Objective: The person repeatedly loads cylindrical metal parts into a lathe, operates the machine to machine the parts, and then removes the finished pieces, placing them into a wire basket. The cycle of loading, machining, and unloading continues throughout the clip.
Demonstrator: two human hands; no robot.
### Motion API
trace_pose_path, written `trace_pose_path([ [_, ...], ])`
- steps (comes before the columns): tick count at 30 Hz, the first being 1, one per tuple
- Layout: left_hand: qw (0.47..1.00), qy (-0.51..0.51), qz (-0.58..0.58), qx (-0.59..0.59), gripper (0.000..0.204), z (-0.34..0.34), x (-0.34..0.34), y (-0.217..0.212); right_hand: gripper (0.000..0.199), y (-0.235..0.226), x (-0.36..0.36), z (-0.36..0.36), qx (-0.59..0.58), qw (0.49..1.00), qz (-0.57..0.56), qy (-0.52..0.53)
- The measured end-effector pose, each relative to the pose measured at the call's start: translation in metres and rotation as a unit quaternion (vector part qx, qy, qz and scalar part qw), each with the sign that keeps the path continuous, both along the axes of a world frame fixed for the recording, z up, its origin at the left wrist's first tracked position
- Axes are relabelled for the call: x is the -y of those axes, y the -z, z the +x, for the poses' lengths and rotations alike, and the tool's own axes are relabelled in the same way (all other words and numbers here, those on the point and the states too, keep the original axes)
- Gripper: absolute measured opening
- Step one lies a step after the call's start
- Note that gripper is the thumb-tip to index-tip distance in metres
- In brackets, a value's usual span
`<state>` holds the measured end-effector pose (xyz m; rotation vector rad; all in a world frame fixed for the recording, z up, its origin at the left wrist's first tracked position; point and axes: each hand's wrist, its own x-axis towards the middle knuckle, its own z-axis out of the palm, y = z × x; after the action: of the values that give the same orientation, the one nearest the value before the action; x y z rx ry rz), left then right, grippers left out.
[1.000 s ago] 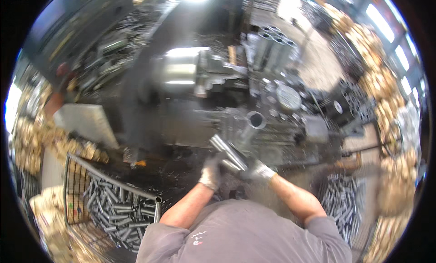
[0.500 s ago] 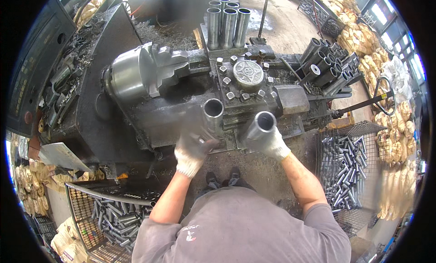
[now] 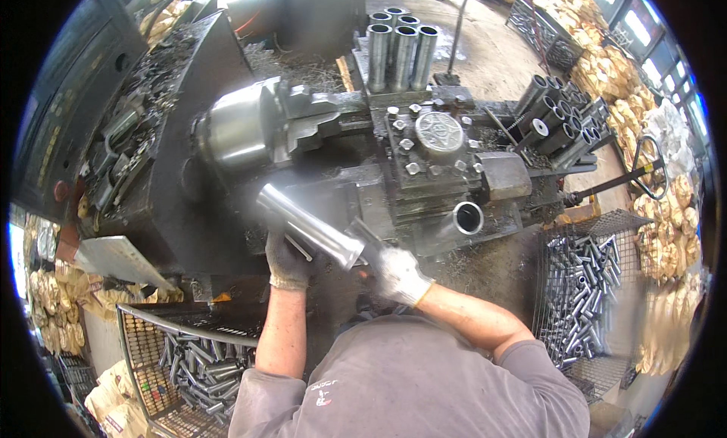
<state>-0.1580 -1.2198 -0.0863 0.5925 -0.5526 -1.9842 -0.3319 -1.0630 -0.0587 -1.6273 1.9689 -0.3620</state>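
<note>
A shiny steel tube [image 3: 309,224] lies slantwise in the air in front of the lathe, its upper end toward the chuck. My left hand [image 3: 286,258], in a grey-white work glove, is closed round it from below. Close to the tube's lower end is my gloved right hand [image 3: 397,275], fingers curled and partly blurred. A flat grey strip [image 3: 366,232] sticks out by these fingers; its kind is unclear. Another steel tube [image 3: 463,221] stands tilted on the lathe carriage to the right, apart from both hands.
The chuck [image 3: 241,127] is at the left, the bolted tool post [image 3: 439,132] in the middle. Several tubes [image 3: 401,56] stand behind it; more tubes [image 3: 556,116] lie stacked at right. Wire baskets of short tubes flank me, left [image 3: 125,355] and right [image 3: 628,249].
My left hand has lifted the left tube off the carriage and tilted it. My right hand has let go of the other tube and moved left to the lifted tube's end.
</note>
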Motion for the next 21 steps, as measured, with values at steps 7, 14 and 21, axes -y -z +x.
trace_pose_path([
  [7, 0.998, 0.037, 0.007, -0.059, 0.08, 0.039, -0.003, 0.019, 0.028, 0.027, 0.045, -0.009, -0.065, 0.995, -0.073, 0.0],
  [14, 0.995, 0.007, 0.041, -0.095, 0.079, -0.003, -0.025, 0.005, 0.073, -0.059, 0.06, -0.024, 0.25, 0.966, 0.054, 0.047],
  [21, 0.98, 0.183, 0.05, -0.053, 0.072, -0.047, -0.012, -0.024, 0.066, -0.096, 0.045, -0.029, 0.393, 0.904, 0.061, 0.154],
])
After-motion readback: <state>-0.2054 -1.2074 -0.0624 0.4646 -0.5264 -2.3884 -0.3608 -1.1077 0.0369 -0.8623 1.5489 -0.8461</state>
